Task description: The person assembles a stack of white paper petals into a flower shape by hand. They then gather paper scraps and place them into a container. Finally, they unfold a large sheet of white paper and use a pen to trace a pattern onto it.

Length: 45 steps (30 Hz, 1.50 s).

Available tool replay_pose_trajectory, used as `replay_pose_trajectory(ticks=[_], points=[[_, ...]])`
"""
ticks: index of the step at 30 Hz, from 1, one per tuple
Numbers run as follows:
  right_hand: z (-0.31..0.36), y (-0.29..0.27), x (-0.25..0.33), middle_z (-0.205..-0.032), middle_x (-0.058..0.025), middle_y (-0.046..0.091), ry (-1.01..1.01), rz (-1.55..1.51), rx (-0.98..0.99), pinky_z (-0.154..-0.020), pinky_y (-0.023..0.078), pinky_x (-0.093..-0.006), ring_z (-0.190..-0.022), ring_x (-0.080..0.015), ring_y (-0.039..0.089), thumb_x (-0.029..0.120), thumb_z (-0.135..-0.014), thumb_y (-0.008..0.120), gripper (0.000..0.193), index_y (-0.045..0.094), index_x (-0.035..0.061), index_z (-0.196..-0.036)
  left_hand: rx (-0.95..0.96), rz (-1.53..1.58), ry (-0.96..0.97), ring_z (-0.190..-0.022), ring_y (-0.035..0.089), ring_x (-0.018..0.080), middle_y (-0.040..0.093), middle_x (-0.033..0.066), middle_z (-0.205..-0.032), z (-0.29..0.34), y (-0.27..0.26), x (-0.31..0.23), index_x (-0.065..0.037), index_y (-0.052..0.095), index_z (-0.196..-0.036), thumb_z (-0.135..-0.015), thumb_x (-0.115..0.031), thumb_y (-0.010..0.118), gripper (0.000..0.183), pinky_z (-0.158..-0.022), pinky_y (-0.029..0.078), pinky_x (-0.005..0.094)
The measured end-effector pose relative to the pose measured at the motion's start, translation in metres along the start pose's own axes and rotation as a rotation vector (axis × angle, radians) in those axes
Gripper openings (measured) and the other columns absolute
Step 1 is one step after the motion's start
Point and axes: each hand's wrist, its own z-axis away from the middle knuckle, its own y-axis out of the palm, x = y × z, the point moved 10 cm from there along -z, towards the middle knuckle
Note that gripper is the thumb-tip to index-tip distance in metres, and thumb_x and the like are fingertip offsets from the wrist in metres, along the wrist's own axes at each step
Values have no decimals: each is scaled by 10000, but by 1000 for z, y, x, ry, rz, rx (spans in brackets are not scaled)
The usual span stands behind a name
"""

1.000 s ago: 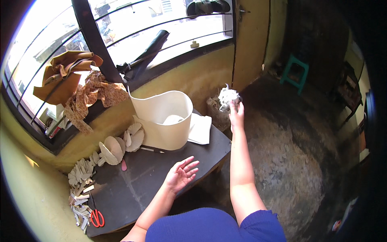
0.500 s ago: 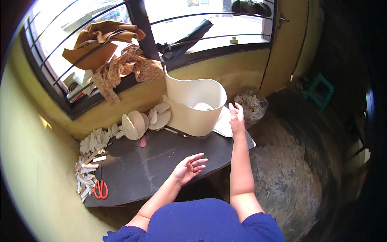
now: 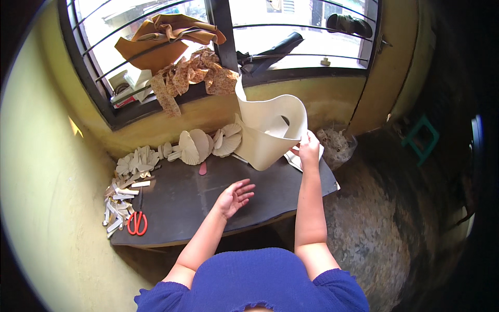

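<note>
A large cream sheet [image 3: 260, 140], curled into a loose roll, stands at the back right of the dark table [image 3: 176, 203]. My right hand [image 3: 310, 151] is closed on its right edge, and the sheet leans and lifts a little on that side. White flat pieces [image 3: 296, 159] lie on the table under and behind that hand. My left hand [image 3: 235, 199] hovers over the table's front part, empty, with fingers spread.
Cream scalloped pieces [image 3: 195, 146] line the wall behind a pink piece [image 3: 202, 169]. Red-handled scissors [image 3: 137, 223] lie left beside a heap of offcuts [image 3: 118, 208]. A clear bag of scraps [image 3: 337, 147] stands past the right end. Brown material [image 3: 169, 39] hangs at the barred window.
My right hand has taken hold of the sheet's right edge and tilted it up. My left hand has moved slightly away from me and stays open. The view has shifted a little.
</note>
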Motion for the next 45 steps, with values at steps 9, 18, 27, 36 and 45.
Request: replay_pose_trajectory(ticks=[9,18,27,36,45], points=[[38,5,80,-1031,-95,613,-296,-64,-50,-715,571,-314,-918,-160,613,96,-903,383,343,541,6,-1194,-139,255,147,-1151,485,262,414,80,-1373,-39,-45,-44,-157,262,-1416,-931,-360,424,550,-868,414,375],[71,-25,90,-1088,-86,614,-455,-80,-177,-694,558,-289,-931,-153,616,141,-927,455,344,533,25,-1242,485,651,634,-1053,537,239,523,87,-1233,-56,-12,-145,-94,474,-1223,-913,-354,483,404,-807,454,328],[84,-57,59,-1158,-129,585,-555,-38,-220,-829,510,-292,-985,-186,612,222,-967,462,368,520,-36,-1224,-49,257,669,-1032,536,240,496,84,-1251,-85,-41,-118,-73,423,-1278,-914,-328,501,450,-818,462,337],[111,-121,66,-1139,-154,617,-525,-351,-447,-850,516,-358,-1005,-244,615,158,-923,477,322,580,-9,-1178,-537,-74,647,-1011,535,241,469,81,-1270,-110,-71,-153,-53,371,-1332,-916,-301,519,508,-829,469,346],[146,-106,103,-1185,-137,584,-970,509,-453,-936,469,-391,-1076,-230,580,285,-918,523,415,520,9,-1228,-148,195,326,-1091,535,273,494,132,-1273,-102,-48,-109,-46,420,-1261,-923,-291,493,423,-921,450,431]])
